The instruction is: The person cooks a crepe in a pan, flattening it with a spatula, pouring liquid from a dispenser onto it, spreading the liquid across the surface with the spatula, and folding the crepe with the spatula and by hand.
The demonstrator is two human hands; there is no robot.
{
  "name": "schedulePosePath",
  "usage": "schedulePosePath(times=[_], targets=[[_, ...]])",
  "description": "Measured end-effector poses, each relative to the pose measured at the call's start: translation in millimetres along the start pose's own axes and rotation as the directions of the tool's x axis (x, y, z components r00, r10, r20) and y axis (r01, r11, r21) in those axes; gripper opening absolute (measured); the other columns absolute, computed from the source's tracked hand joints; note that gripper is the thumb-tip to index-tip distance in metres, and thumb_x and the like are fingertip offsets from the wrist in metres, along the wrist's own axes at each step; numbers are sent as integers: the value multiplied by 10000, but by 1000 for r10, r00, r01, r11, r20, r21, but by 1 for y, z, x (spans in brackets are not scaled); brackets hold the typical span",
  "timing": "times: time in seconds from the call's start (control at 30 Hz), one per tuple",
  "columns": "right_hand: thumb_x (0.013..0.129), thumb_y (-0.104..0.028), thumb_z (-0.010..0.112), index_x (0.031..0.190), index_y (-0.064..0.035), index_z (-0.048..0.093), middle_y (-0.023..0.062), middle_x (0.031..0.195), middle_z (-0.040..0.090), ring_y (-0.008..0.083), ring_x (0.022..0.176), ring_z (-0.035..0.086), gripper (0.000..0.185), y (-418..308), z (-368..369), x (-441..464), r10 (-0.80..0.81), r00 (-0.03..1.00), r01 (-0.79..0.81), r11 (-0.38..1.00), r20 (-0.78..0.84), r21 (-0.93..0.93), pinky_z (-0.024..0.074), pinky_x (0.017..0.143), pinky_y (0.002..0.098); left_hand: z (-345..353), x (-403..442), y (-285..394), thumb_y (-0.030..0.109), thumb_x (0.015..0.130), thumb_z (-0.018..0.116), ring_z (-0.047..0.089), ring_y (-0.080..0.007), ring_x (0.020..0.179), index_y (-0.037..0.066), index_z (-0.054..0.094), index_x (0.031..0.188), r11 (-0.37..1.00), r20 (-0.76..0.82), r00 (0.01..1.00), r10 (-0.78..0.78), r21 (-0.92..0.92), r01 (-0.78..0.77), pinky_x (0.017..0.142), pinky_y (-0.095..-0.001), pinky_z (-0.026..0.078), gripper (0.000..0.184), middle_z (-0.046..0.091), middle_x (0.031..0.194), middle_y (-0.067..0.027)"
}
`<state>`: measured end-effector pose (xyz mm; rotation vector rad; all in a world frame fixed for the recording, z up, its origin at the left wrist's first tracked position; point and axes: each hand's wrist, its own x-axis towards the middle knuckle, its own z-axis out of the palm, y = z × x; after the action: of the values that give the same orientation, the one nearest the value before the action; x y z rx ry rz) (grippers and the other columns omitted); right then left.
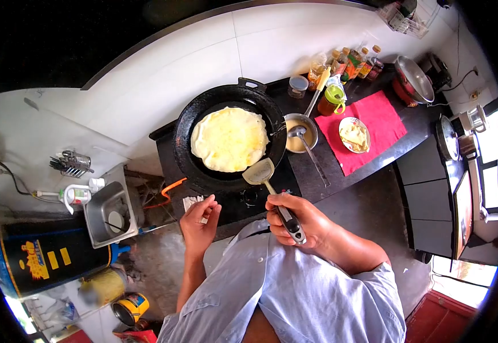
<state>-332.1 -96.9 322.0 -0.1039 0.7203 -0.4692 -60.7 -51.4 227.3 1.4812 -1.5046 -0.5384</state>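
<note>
My right hand [300,220] is wrapped around the dark handle of a spatula [259,171], whose pale flat blade rests over the near right rim of a wide black pan [181,137]. Inside the pan lies a round, pale yellow pancake [229,140] with uneven edges. At the near left of the pan, my left hand [200,223] is held with its fingers curled in towards the thumb. A white cloth or tissue [192,202] shows just behind those fingers; whether they grip any of it I cannot make out.
Right of the pan, a metal pot [313,128] holds pale batter and a ladle [298,132]. A plate of folded food [354,135] sits on a red cloth [383,114]. Several bottles [352,64] line the wall. At left is a steel sink [97,214].
</note>
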Motion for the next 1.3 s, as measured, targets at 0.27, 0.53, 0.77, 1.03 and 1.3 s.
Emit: schedulePosePath(times=[0.27, 0.53, 0.77, 1.03, 1.3], targets=[[1038, -378, 623, 1000, -113, 552, 28, 648, 511, 151, 496, 448, 277, -6, -2, 6, 21, 999, -21, 999, -30, -30, 385, 461, 335, 6, -1, -1, -3, 881, 806, 644, -102, 743, 56, 766, 1182, 999, 20, 1000, -22, -40, 23, 673, -254, 526, 309, 760, 912, -64], [1065, -336, 567, 1008, -81, 554, 36, 701, 534, 146, 519, 473, 262, -7, -7, 3, 3, 1000, -3, 1000, -17, -2, 365, 399, 305, 3, -3, -7, 1, 876, 809, 649, -123, 713, 61, 763, 1172, 1000, 4, 1000, -17, -7, 17, 661, -267, 541, 306, 763, 908, -76], [1047, -359, 605, 992, -101, 556, 32, 658, 509, 150, 474, 446, 268, -8, -12, 7, -12, 1000, 12, 1000, -20, -7, 372, 437, 316, 2, -1, -7, -17, 890, 795, 671, -112, 770, 78, 761, 1204, 1000, 29, 999, -25, -2, 25, 686, -264, 538, 329, 763, 933, -67], [1048, -355, 601, 982, -103, 566, 23, 655, 513, 144, 473, 446, 263, -1, -10, 5, -28, 1000, 28, 1000, -13, -5, 361, 424, 315, 2, 2, -1, -12, 897, 790, 688, -118, 784, 68, 758, 1202, 999, 47, 998, -40, -3, 40, 714, -264, 549, 317, 765, 937, -73], [1049, -349, 590, 976, -94, 558, 26, 658, 513, 151, 466, 447, 268, -1, -15, 1, 0, 999, -1, 1000, 50, 24, 359, 414, 322, 2, 3, 0, -4, 892, 798, 688, -118, 786, 53, 763, 1181, 999, 40, 998, -54, 8, 54, 724, -268, 550, 297, 768, 943, -82]])
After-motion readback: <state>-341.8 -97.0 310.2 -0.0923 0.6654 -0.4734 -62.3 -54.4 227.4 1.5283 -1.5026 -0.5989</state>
